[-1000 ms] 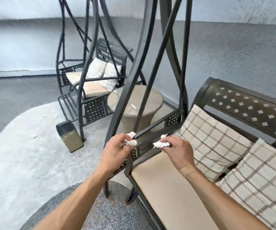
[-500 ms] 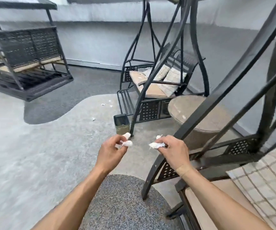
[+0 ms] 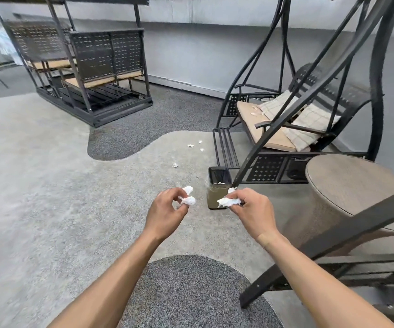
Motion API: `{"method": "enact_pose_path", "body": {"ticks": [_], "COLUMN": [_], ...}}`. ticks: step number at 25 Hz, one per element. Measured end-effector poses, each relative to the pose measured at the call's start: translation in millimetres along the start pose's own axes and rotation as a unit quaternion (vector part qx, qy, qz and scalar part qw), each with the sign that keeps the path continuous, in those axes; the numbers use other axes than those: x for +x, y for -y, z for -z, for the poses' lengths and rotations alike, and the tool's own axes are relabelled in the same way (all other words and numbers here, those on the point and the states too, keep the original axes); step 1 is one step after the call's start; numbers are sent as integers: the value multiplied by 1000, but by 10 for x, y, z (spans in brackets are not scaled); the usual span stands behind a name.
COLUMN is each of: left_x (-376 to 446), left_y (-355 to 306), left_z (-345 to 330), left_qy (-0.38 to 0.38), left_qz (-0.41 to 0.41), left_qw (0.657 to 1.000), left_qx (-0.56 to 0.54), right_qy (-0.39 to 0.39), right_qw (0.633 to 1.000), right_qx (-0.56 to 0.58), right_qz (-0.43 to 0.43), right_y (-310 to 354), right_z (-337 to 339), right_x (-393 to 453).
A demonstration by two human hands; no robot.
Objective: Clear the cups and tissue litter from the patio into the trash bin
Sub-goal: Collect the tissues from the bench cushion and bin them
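Each hand, left hand (image 3: pixel 165 213) and right hand (image 3: pixel 254 210), pinches tissue wads (image 3: pixel 187 200) near the trash bin (image 3: pixel 217 185).

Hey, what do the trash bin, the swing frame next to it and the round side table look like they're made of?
Trash bin: likely hard plastic or painted metal, matte olive body, with a glossy black liner bag folded over the rim.
Swing frame: metal, judging by thin curved tubes and punched panels, in dark satin paint.
Round side table: seems woven wicker or resin rattan, tan, with fine ribbed texture; the blur leaves it open.
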State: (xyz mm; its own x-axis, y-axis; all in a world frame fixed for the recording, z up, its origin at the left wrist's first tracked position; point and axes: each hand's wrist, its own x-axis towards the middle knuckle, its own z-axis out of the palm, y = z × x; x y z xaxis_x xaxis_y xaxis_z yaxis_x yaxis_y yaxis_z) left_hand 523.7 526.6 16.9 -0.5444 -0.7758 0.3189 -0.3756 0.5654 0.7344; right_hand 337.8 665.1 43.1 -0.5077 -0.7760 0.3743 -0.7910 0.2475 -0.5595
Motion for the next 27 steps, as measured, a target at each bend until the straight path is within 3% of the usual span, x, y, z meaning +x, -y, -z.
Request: {"method": "enact_pose_path", "body": {"ticks": [6, 21, 27], "left_x": [630, 2946, 3888], "left_y": [283, 537, 896], "left_z": [-116, -1049, -1297], "left_qy": [-2, -5, 30], "left_qz": [8, 20, 21], "left_qw": [1000, 1000, 999], "left_qx": [13, 11, -12], "right_qy": [-1, 17, 10], "right_qw": [1000, 1000, 1000], "right_qx": [13, 20, 14], "right_qz": [13, 12, -8], "right_y": [-222, -1511, -1794], "right_z": [-365, -678, -1049], "right_x": [709, 3112, 3897]}}
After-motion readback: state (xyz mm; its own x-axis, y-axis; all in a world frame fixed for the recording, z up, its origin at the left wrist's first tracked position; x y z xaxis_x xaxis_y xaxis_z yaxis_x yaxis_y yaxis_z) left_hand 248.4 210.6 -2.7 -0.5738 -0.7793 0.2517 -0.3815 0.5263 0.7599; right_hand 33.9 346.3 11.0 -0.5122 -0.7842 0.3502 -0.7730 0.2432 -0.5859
